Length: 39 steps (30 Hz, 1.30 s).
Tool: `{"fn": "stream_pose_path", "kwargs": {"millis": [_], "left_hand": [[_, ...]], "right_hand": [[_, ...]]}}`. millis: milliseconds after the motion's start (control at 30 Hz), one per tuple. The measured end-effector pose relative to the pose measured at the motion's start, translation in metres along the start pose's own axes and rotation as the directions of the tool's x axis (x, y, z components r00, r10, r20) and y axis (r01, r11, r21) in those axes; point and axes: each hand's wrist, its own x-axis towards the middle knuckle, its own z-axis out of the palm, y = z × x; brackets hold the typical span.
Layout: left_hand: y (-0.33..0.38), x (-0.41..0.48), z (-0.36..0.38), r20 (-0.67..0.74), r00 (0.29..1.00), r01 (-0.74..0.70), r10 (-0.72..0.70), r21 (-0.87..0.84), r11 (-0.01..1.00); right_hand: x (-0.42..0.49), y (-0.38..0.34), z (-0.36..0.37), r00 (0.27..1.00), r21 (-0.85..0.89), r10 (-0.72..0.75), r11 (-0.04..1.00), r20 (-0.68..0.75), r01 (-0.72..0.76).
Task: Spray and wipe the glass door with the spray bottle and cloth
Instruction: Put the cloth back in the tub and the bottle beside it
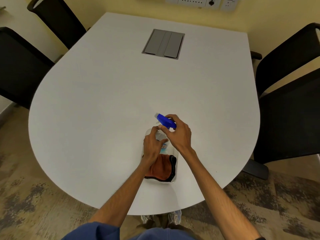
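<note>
A clear spray bottle (pixel 164 135) with a blue trigger head stands in a clear plastic tray (pixel 174 179) on the white table (pixel 107 104). My left hand (pixel 153 146) wraps around the bottle's body. My right hand (pixel 180 134) grips the blue head from the right. An orange cloth (pixel 162 168) with a dark edge lies folded in the near part of the tray, partly under my left wrist. No glass door is in view.
A grey cable hatch (pixel 163 43) is set into the table's far part. Black chairs stand on the left (pixel 19 66) and right (pixel 290 104). Wall sockets (pixel 199 1) are at the top. Patterned carpet (pixel 34 196) surrounds the table.
</note>
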Motion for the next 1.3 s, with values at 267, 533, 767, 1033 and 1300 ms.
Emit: {"fn": "stream_pose_path", "kwargs": {"millis": [267,533,767,1033,1300], "left_hand": [[-0.003,0.005,0.003,0.002,1.0,0.02,-0.02,0.009,1.0],[-0.004,0.01,-0.004,0.072,0.996,0.048,-0.054,0.08,0.996],[0.002,0.016,-0.004,0.052,0.997,0.051,-0.061,0.178,0.983],[0.002,0.021,-0.009,0.102,0.988,0.094,-0.112,0.166,0.982],[0.004,0.025,-0.013,0.21,0.966,0.128,-0.152,0.124,0.984]], "right_hand": [[0.018,0.001,0.005,0.994,0.022,0.004,1.0,0.108,-0.007],[0.033,0.005,-0.011,0.951,0.004,0.007,1.0,0.309,-0.008],[0.026,0.003,0.001,0.989,0.074,0.017,0.997,0.148,-0.028],[0.02,0.002,0.004,0.986,0.185,0.078,0.977,0.15,-0.106],[0.016,-0.007,-0.004,0.989,0.248,0.061,0.964,0.138,-0.094]]}}
